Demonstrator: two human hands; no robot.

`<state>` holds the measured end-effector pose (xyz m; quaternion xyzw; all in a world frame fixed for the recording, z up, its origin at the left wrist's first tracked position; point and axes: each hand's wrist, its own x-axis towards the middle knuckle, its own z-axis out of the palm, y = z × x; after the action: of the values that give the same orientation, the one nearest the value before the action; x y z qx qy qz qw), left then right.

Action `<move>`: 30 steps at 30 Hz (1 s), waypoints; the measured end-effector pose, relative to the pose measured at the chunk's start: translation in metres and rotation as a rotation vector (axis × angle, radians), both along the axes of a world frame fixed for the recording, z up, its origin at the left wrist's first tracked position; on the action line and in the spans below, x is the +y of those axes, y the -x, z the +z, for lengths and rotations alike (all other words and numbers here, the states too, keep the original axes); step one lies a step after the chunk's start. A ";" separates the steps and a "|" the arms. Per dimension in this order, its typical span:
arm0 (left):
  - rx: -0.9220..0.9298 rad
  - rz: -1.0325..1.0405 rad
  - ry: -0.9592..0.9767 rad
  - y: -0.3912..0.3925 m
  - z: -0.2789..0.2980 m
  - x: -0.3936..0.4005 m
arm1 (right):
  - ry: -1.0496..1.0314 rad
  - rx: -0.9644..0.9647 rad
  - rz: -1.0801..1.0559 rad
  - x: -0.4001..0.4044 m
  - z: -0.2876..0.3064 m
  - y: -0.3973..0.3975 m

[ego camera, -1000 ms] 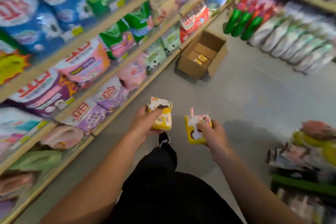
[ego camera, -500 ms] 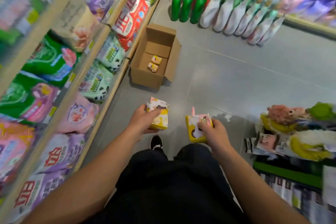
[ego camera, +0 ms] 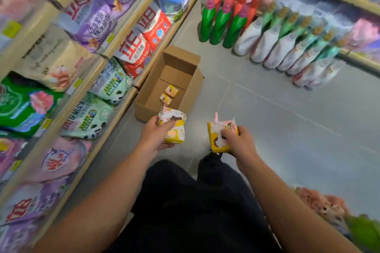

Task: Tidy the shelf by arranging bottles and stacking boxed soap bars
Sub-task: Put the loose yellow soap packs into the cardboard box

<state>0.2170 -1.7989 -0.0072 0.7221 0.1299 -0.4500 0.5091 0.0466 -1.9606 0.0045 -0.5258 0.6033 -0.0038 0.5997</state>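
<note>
left hand (ego camera: 153,138) grips a yellow soap box (ego camera: 172,127), thumb curled over its top | right hand (ego camera: 239,142) grips a second soap box (ego camera: 219,138), fingers wrapped round it | both held apart above the floor (ego camera: 267,129) | cardboard carton (ego camera: 170,84) with two soap bars (ego camera: 169,94) now nearer the hands than before; green bottles (ego camera: 218,24) and white bottles (ego camera: 287,49) closer

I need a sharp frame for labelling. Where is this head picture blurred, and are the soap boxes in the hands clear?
Head view: edges smear, especially the bottles and left shelf bags; the soap boxes in the left hand and right hand are only slightly soft; lines bow from the wide lens.
</note>
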 end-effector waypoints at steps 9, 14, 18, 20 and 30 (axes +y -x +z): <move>0.042 0.416 0.016 -0.070 -0.030 -0.104 | 0.033 -0.007 0.422 -0.158 -0.011 -0.165; 0.081 0.632 -0.015 -0.128 -0.102 -0.142 | 0.101 0.068 0.648 -0.199 -0.081 -0.269; 0.117 0.759 -0.048 -0.166 -0.164 -0.166 | 0.147 0.130 0.857 -0.224 -0.141 -0.334; 0.128 0.808 -0.066 -0.181 -0.194 -0.174 | 0.171 0.152 0.901 -0.235 -0.172 -0.361; 0.092 0.789 -0.420 -0.225 -0.437 -0.194 | 0.253 0.176 1.194 -0.272 -0.424 -0.474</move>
<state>0.4424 -1.9931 -0.4444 0.6843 0.5063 -0.2169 0.4778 0.5208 -2.2326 -0.4199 -0.8380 0.2471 0.3045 0.3794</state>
